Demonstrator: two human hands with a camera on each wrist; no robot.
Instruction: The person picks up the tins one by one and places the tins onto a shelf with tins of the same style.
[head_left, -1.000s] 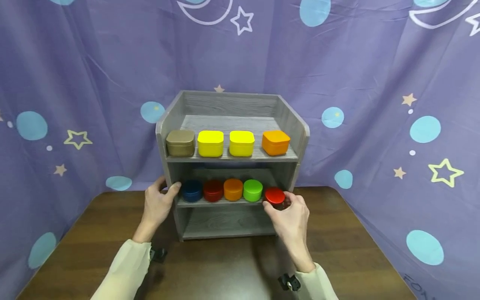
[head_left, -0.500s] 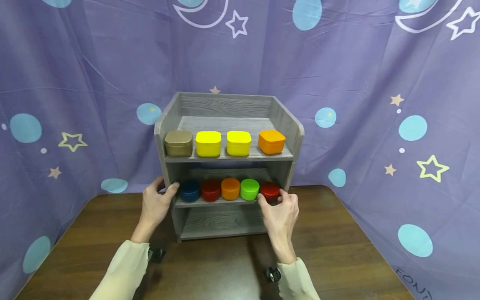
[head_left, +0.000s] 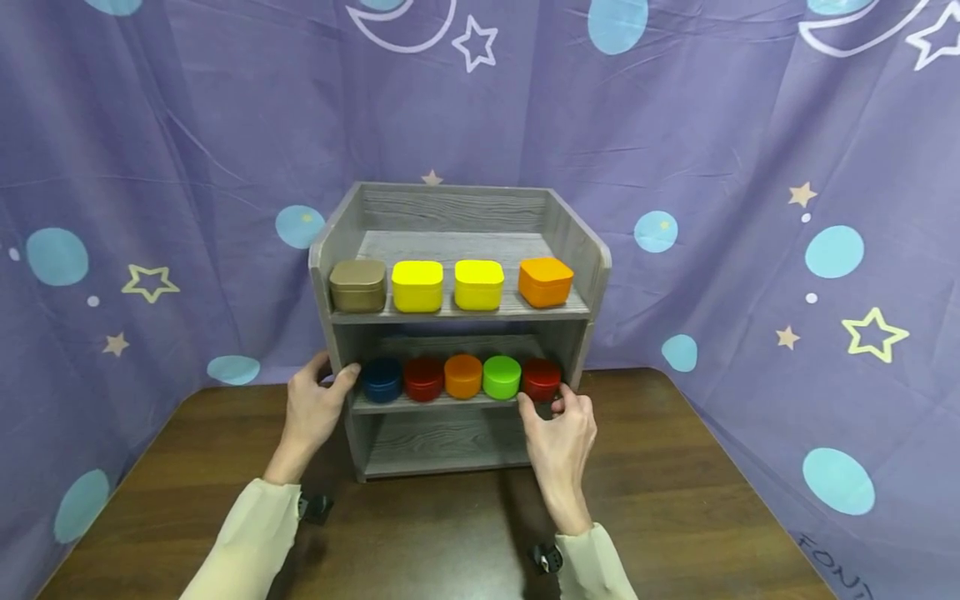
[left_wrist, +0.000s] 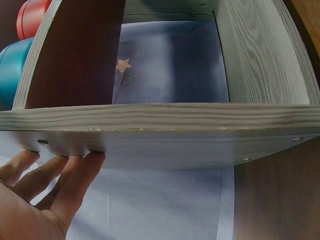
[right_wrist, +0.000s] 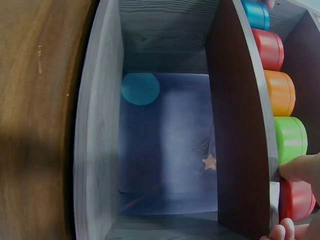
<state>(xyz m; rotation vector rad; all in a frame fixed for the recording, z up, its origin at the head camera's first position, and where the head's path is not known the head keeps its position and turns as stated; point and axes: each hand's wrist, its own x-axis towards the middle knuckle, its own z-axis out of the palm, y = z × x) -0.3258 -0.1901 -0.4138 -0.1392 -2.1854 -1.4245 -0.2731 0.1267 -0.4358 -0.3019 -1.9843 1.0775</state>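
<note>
A grey wooden shelf unit (head_left: 461,406) stands on the table, with a row of round lidded tins on its middle board. My left hand (head_left: 313,408) grips the unit's left side panel, thumb by the front edge; in the left wrist view its fingers (left_wrist: 75,185) press the outer face. At the row's right end sits a red round tin (head_left: 542,380), upright on the board. My right hand (head_left: 558,442) has its thumb and fingertips at either side of that tin's lower front. The right wrist view shows its thumb (right_wrist: 300,167) between the green tin (right_wrist: 290,135) and the red one.
Left of the red tin are blue (head_left: 382,381), dark red (head_left: 423,380), orange (head_left: 462,377) and green tins. The top board carries a brownish-gold square box (head_left: 358,286), two yellow boxes (head_left: 417,287) and an orange box (head_left: 545,282). A purple curtain (head_left: 750,167) hangs behind.
My right hand has moved the red tin back and left onto the middle board, beside the green tin. The left hand has stayed on the side panel. The head view has shifted slightly.
</note>
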